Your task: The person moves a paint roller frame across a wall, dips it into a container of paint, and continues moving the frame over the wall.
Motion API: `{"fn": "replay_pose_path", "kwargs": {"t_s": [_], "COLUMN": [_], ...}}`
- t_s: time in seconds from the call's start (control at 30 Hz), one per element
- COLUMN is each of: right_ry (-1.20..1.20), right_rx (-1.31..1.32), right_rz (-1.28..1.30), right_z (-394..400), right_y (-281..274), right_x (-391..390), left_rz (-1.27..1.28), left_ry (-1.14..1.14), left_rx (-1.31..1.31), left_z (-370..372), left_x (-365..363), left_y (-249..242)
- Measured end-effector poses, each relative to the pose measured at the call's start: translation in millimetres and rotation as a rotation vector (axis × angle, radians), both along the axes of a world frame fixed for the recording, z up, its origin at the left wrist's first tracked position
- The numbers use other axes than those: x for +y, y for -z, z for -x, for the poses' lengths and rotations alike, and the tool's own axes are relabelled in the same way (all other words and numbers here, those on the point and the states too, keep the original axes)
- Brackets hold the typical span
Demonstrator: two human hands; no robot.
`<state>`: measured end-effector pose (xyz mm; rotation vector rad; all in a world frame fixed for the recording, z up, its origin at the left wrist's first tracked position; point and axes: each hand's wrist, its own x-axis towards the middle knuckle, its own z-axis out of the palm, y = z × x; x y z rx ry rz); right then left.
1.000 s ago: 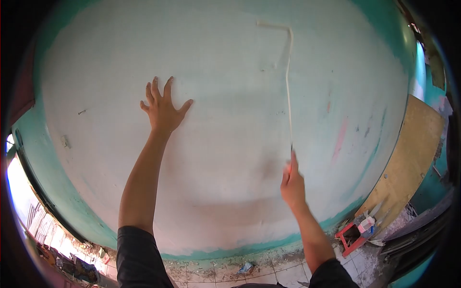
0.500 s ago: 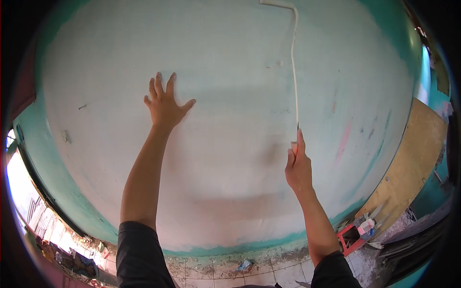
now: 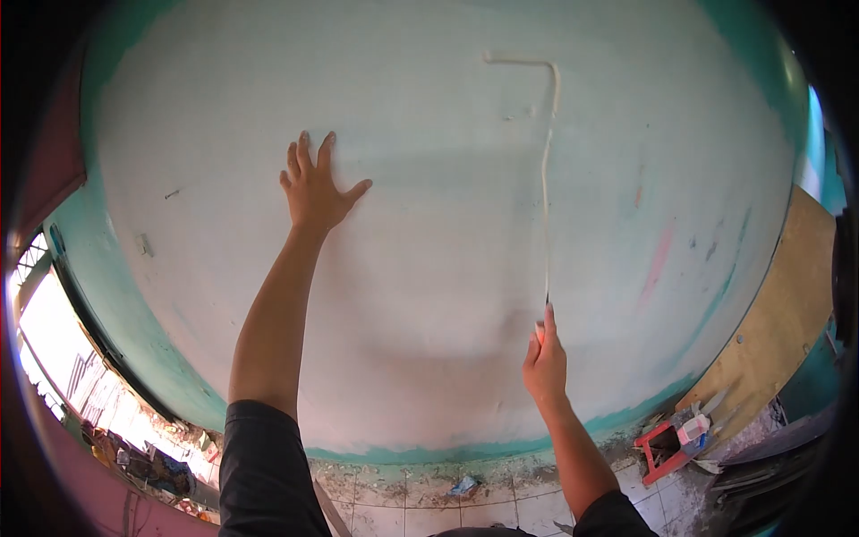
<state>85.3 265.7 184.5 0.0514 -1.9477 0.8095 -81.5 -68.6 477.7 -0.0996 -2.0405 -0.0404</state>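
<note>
A broad whitish wall with teal edges fills the middle of the head view. My left hand rests against its left half, fingers spread and holding nothing. My right hand is closed around the orange-red handle of a paint roller, index finger stretched along it. The tool's long, thin, white-coated rod runs up in front of the wall and bends left at the top into a slim crosspiece. Palm and fingers hide most of the handle.
Dirty floor tiles and a crumpled blue scrap lie below the wall. At right are a red stool with things on it and a leaning plywood board. A bright opening is at left.
My right hand has drawn the paint roller downward, and its top bend now shows lower on the wall. My left hand stays spread against the wall. The view has shifted slightly.
</note>
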Motion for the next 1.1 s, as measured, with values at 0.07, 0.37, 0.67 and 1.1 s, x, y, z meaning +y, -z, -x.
{"fn": "replay_pose_path", "kwargs": {"t_s": [0.07,0.37,0.67,1.1], "right_ry": [-0.038,-0.165,-0.007,0.004], "right_rx": [-0.03,-0.049,-0.067,-0.235], "right_rz": [0.021,0.026,-0.029,0.118], "right_z": [-1.4,-38.7,-17.7,-65.1], "right_y": [-43.0,-33.3,-38.2,194.8], "right_x": [5.5,-44.7,-100.5,-168.2], "left_rz": [0.004,0.013,-0.054,-0.302], "left_ry": [-0.012,-0.1,-0.119,0.073], "left_rx": [0.001,0.073,-0.036,-0.163], "left_z": [-5.9,-28.0,-26.8,13.0], "left_x": [3.1,-34.9,-108.3,-144.5], "left_y": [-0.6,12.7,13.3,36.7]}}
